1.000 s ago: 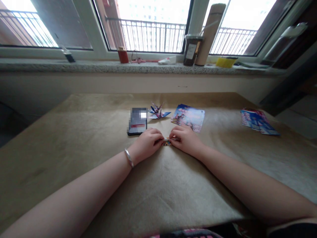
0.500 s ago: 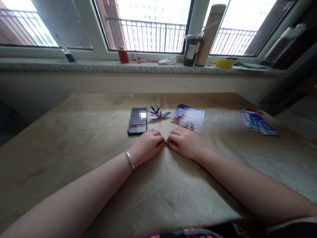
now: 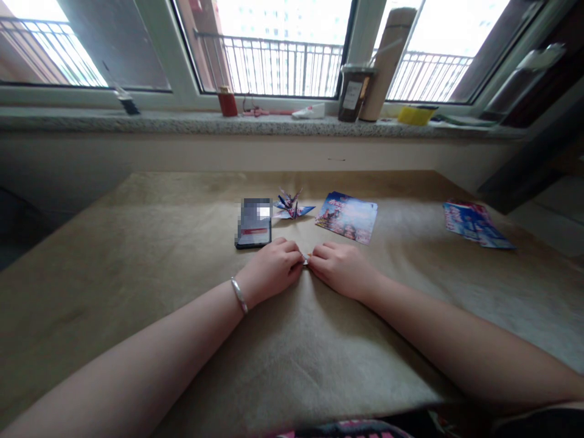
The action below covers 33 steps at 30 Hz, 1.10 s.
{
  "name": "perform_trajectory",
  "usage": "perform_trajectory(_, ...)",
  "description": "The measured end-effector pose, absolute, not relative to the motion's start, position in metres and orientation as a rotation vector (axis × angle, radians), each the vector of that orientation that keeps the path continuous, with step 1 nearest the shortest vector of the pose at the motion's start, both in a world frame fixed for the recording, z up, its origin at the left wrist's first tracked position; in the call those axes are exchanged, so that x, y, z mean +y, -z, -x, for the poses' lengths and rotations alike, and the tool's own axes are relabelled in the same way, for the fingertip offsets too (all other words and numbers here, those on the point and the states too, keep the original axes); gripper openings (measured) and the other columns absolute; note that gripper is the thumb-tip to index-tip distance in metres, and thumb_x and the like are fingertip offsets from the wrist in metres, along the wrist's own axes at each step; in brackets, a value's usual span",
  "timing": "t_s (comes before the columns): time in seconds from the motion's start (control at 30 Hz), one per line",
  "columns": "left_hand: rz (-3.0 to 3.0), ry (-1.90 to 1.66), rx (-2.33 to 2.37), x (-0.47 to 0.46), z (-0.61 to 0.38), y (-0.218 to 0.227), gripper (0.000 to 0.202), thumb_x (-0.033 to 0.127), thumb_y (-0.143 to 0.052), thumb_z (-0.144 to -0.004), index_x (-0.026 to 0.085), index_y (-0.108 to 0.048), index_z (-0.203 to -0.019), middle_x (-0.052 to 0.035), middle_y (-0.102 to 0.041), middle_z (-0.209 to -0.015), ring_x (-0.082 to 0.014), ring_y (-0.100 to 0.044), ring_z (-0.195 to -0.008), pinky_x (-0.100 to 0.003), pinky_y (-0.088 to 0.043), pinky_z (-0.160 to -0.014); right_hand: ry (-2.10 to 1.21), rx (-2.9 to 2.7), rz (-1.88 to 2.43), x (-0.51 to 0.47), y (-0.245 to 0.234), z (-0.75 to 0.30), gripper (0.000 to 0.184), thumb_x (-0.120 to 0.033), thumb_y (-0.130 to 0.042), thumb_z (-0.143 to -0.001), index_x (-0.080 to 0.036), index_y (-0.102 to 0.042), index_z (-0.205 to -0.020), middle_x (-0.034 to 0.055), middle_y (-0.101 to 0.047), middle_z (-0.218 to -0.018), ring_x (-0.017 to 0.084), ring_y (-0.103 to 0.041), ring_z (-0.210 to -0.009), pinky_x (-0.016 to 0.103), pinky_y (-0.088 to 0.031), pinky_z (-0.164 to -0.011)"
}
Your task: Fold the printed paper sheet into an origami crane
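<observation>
My left hand and my right hand meet fingertip to fingertip on the tan table cover. Both are closed, pinching a small folded piece of coloured paper; only a sliver of it shows between the fingers. A silver bangle circles my left wrist. Just beyond my left hand lies a dark phone, screen up. A finished paper crane sits behind the hands.
A printed paper sheet lies beyond my right hand, and more printed sheets lie at the far right. The window sill carries a red cup, a dark jar, a tall tube and a yellow dish.
My fingers have drawn closer together over the folded paper, so less of it shows than a second ago. The hands stay in the same spot.
</observation>
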<state>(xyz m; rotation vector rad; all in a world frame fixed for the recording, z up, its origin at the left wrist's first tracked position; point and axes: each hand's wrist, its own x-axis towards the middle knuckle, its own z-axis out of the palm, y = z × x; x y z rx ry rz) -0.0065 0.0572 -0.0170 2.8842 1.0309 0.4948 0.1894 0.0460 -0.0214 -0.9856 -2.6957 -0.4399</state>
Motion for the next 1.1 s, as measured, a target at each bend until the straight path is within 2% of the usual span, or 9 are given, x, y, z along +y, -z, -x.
perform_trajectory(0.23, -2.879, -0.530, 1.017, 0.057, 0.007, 0.018, 0.015, 0.017, -0.054, -0.085, 0.015, -0.069, -0.084, -0.0078, -0.064, -0.086, -0.0193, -0.057, -0.085, -0.033, -0.048, -0.081, 0.395, -2.786, 1.129, 0.033, 0.014, -0.185, 0.012, -0.015, -0.052, -0.088, -0.017, -0.064, -0.089, 0.0065, -0.062, -0.083, 0.019, -0.056, -0.075, 0.030, -0.035, -0.058)
perform_trajectory(0.37, -2.884, -0.537, 1.003, 0.057, 0.008, 0.017, 0.015, 0.017, -0.053, -0.086, 0.015, -0.068, -0.085, -0.0075, -0.063, -0.085, -0.0188, -0.056, -0.085, -0.032, -0.048, -0.080, 0.354, -2.796, 1.197, 0.028, 0.010, -0.183, 0.013, -0.013, -0.052, -0.087, -0.017, -0.064, -0.092, 0.0071, -0.062, -0.083, 0.019, -0.058, -0.076, 0.030, -0.037, -0.058)
perform_trajectory(0.63, -2.946, -0.516, 0.962, 0.057, 0.009, 0.016, 0.023, 0.024, -0.048, -0.091, 0.016, -0.067, -0.080, -0.0061, -0.059, -0.079, -0.0162, -0.053, -0.076, -0.029, -0.046, -0.073, 0.392, -2.741, 1.150, 0.042, 0.016, -0.194, 0.011, -0.017, -0.053, -0.089, -0.017, -0.064, -0.089, 0.0074, -0.065, -0.092, 0.019, -0.059, -0.081, 0.028, -0.039, -0.062)
perform_trajectory(0.73, -2.960, -0.524, 0.883, 0.056, 0.011, 0.017, 0.024, 0.024, -0.048, -0.092, 0.019, -0.069, -0.083, -0.0048, -0.059, -0.078, -0.0148, -0.053, -0.074, -0.027, -0.045, -0.070, 0.288, -2.693, 1.092, 0.053, 0.019, -0.202, 0.016, -0.020, -0.050, -0.091, -0.019, -0.067, -0.092, 0.0067, -0.067, -0.092, 0.018, -0.060, -0.082, 0.027, -0.040, -0.064)
perform_trajectory(0.83, -2.940, -0.550, 0.809, 0.056, 0.011, 0.019, 0.020, 0.022, -0.049, -0.091, 0.020, -0.069, -0.089, -0.0059, -0.063, -0.092, -0.0153, -0.056, -0.084, -0.027, -0.047, -0.077, 0.148, -2.589, 1.045, 0.061, 0.023, -0.206, 0.018, -0.022, -0.051, -0.092, -0.021, -0.069, -0.092, 0.0058, -0.069, -0.094, 0.017, -0.060, -0.084, 0.027, -0.043, -0.070)
perform_trajectory(0.93, -2.885, -0.611, 0.790, 0.056, 0.010, 0.021, 0.016, 0.020, -0.051, -0.090, 0.020, -0.067, -0.092, -0.0071, -0.063, -0.107, -0.0179, -0.057, -0.099, -0.032, -0.047, -0.088, 0.089, -2.558, 1.020, 0.064, 0.025, -0.206, 0.018, -0.020, -0.052, -0.090, -0.021, -0.069, -0.091, 0.0061, -0.070, -0.098, 0.018, -0.061, -0.089, 0.028, -0.045, -0.075)
perform_trajectory(1.1, -2.839, -0.591, 0.807, 0.057, 0.010, 0.020, 0.014, 0.018, -0.053, -0.089, 0.019, -0.066, -0.093, -0.0066, -0.065, -0.109, -0.0197, -0.056, -0.104, -0.034, -0.046, -0.093, 0.057, -2.547, 0.994, 0.065, 0.029, -0.206, 0.018, -0.016, -0.051, -0.087, -0.020, -0.068, -0.090, 0.0051, -0.070, -0.102, 0.020, -0.061, -0.097, 0.032, -0.048, -0.085)
